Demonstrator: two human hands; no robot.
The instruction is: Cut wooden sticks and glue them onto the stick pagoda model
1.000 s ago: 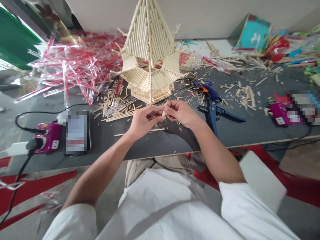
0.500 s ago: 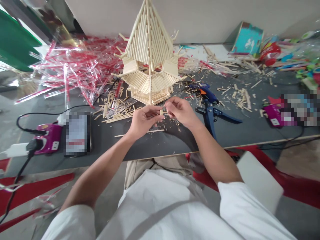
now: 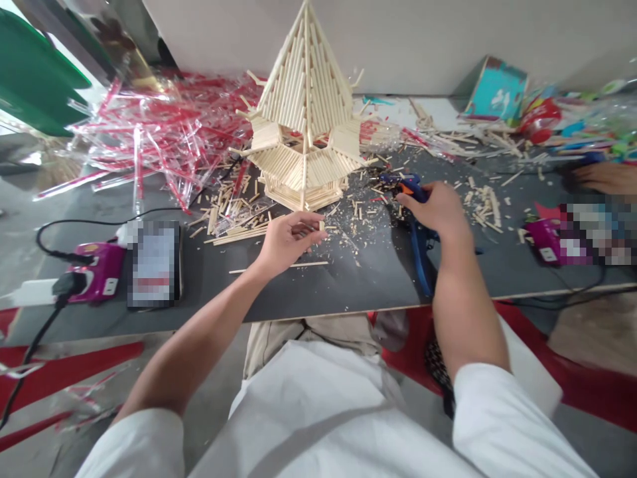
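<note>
My left hand (image 3: 286, 244) pinches a small piece of wooden stick (image 3: 322, 226) between thumb and fingertips, just in front of the model pagoda (image 3: 304, 166) built from pale sticks. On the right, my right hand (image 3: 440, 207) closes round the handle of a blue and orange hot glue gun (image 3: 407, 180), whose nozzle points left. Under that wrist lies a dark blue hand cutter (image 3: 422, 259), partly covered by the arm. One thin stick (image 3: 308, 264) lies on the table below my left hand.
Red and clear plastic wrappers (image 3: 149, 139) heap at the back left. Stick offcuts (image 3: 485, 206) litter the table (image 3: 279, 299). A phone (image 3: 154, 265) and a purple power socket (image 3: 102, 265) stand left; another purple socket (image 3: 550, 239) is right. Another person's hand (image 3: 604, 176) shows at the right edge.
My right hand has left the spot beside my left hand and moved right onto the glue gun. My left hand keeps its small piece. Another person's hand has appeared at the right.
</note>
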